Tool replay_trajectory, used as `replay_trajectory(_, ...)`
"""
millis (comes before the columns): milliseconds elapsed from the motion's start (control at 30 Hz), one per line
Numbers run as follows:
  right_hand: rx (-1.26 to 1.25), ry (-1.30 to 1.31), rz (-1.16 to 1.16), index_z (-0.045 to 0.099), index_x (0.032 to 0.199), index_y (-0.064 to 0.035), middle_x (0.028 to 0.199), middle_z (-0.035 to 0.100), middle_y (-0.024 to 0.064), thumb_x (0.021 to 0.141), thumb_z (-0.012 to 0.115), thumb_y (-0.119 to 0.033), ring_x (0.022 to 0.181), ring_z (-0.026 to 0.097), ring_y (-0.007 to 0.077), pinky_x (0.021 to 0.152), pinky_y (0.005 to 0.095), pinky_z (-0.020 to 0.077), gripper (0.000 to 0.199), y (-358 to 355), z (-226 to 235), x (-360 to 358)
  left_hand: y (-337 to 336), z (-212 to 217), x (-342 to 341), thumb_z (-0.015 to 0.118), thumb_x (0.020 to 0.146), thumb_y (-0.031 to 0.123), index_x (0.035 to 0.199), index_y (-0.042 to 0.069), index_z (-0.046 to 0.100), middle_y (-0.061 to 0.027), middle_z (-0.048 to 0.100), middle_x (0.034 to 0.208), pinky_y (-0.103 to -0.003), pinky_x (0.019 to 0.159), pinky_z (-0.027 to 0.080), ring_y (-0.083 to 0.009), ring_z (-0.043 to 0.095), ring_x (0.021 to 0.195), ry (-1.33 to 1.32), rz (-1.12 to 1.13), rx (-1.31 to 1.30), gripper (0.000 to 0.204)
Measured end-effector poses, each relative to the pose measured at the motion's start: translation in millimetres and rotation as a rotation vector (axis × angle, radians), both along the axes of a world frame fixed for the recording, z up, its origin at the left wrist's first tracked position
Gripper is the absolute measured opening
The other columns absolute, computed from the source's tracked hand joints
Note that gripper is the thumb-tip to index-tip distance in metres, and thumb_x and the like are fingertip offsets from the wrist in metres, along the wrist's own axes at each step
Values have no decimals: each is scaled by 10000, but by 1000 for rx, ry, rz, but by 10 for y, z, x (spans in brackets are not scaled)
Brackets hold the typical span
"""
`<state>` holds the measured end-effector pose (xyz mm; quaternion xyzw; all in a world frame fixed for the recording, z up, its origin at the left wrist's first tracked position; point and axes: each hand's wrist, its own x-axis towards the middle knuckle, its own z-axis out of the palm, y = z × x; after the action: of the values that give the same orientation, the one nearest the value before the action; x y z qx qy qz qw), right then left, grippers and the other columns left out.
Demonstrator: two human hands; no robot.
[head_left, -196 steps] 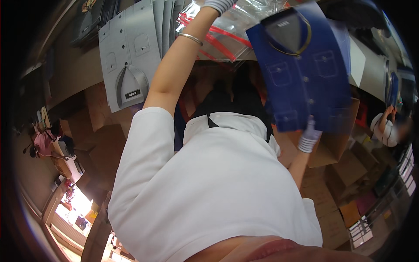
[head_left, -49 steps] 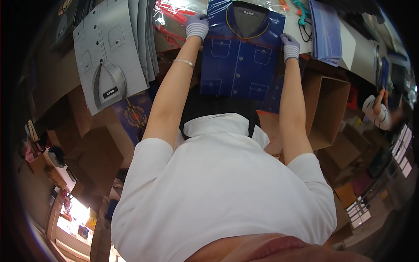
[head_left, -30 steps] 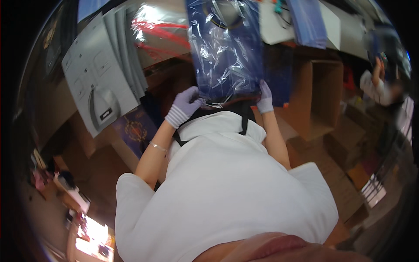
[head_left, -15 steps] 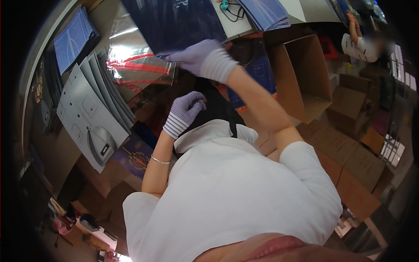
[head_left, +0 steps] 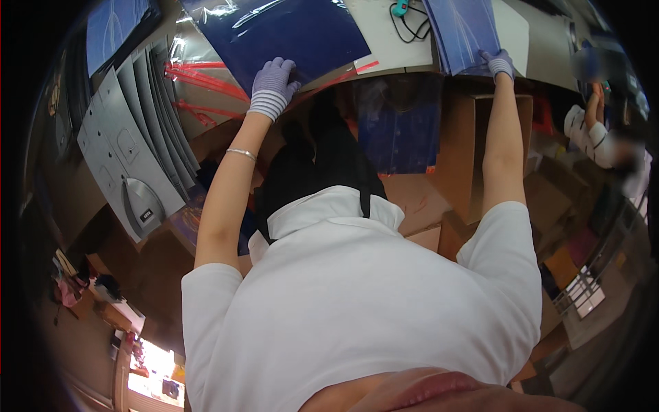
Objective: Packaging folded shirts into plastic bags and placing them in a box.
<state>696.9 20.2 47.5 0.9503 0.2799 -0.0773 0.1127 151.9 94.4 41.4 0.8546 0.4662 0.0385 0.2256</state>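
Observation:
A dark blue sheet in a clear bag [head_left: 295, 44] lies at the near edge of the table. My left hand [head_left: 273, 86], in a purple and white striped glove, rests on its near edge with the fingers laid out and touching the plastic. Farther right is a stack of blue printed sheets [head_left: 463, 31]. At that stack's near right corner, my right hand [head_left: 500, 63], in a matching glove, has its fingers closed on the sheets; how many it holds cannot be made out.
Clear bags with red strips [head_left: 206, 79] lie left of the dark blue sheet. Fanned grey printed sheets [head_left: 130, 151] and another blue stack [head_left: 117, 31] are farther left. A teal tool with a black cord [head_left: 400, 8] lies between. Below the table stands an open cardboard box [head_left: 456, 147]. Someone works at far right.
My right hand has gone from the dark blue sheet's near edge to the blue stack on the right. My left hand has moved forward from near my body onto the dark blue sheet.

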Motion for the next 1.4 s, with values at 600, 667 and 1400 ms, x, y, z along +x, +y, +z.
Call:
replay_trajectory(600, 1027, 435, -256, 600, 980, -8, 754, 557, 32, 828, 573, -171, 552, 489, 91, 411, 203, 377, 224, -1735, 1923, -2257, 225, -9, 176, 515, 801, 225, 884, 67, 608, -122, 601, 840, -343, 715, 459, -288, 577, 796, -420, 12, -143, 201)
replay_trajectory(667, 1072, 573, -312, 602, 973, -8, 716, 555, 36, 830, 546, -74, 500, 476, 92, 401, 214, 384, 167, -2050, 1772, -2739, 218, 83, 277, 528, 815, 194, 923, 68, 609, -110, 612, 836, -321, 710, 469, -256, 596, 780, -411, 15, -85, 185)
replay_trajectory(1400, 1025, 1315, 207, 549, 1019, 38, 965, 554, 103, 800, 590, -106, 864, 551, 197, 672, 337, 499, 265, -838, 812, -3732, -349, 616, -141, 557, 817, 136, 930, 48, 607, -90, 631, 855, -299, 752, 486, -219, 611, 802, -639, -157, -22, 152)
